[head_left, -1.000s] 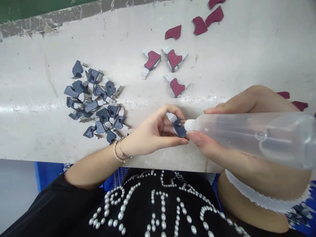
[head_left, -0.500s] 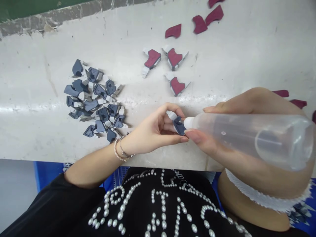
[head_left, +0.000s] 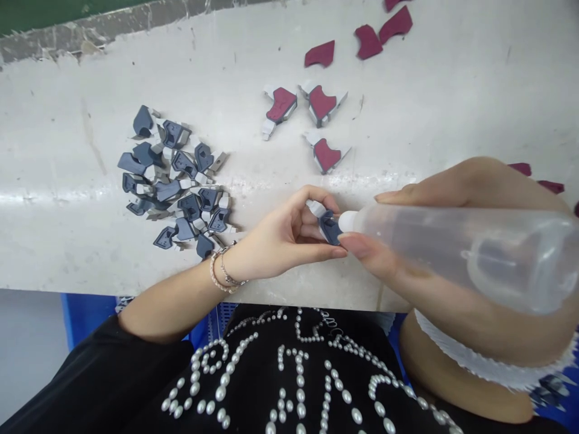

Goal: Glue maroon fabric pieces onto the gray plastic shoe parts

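My left hand (head_left: 289,238) pinches a small dark blue shaped piece (head_left: 329,227) with a white end between thumb and fingers, just above the table's near edge. My right hand (head_left: 434,241) is wrapped round a clear plastic squeeze bottle (head_left: 461,250) lying almost level, and the bottle's white nozzle (head_left: 347,221) touches the blue piece. A pile of several similar dark blue pieces (head_left: 176,187) lies to the left of my left hand.
The white table (head_left: 67,120) also carries three maroon-and-white pieces (head_left: 319,123) beyond my hands. Plain maroon pieces (head_left: 362,42) lie farther back, with more maroon ones (head_left: 538,178) behind my right hand. A green strip runs along the far edge. Blue crates sit below the near edge.
Both hands have stayed together with the nozzle on the blue piece. The bottle has tipped a little and the pair has shifted slightly upward in view.
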Available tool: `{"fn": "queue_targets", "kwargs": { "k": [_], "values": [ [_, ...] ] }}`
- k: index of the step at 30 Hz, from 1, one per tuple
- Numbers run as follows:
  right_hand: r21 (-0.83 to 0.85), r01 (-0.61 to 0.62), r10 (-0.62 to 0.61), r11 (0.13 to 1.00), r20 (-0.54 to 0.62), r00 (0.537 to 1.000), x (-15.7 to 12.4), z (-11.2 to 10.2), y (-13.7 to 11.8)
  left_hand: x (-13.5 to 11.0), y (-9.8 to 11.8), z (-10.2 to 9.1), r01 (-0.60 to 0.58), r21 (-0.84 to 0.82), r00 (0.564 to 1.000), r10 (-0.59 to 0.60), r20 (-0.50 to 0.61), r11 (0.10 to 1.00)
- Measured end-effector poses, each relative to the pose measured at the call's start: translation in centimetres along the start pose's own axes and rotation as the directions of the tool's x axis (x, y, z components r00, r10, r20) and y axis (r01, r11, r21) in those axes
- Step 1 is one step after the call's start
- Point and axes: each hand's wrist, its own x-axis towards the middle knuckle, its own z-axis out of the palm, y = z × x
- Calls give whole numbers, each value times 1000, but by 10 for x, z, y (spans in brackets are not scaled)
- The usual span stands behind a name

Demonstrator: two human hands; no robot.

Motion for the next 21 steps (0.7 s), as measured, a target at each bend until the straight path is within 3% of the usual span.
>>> {"fn": "queue_targets", "kwargs": {
  "k": [4, 11, 21],
  "values": [
    [-114, 23, -28, 993, -37, 999, 0, -1, 0, 0, 1, 0, 16, 23, 1000, -16, -1, 1000],
    [-14, 86, -86, 996, -12, 996, 1, 1, 4, 0, 0, 0, -11, -32, 1000, 12, 16, 999],
    [-29, 89, -88, 996, 28, 996, 1, -4, 5, 1, -3, -1, -10, -124, 999, 16, 45, 992]
  ]
}}
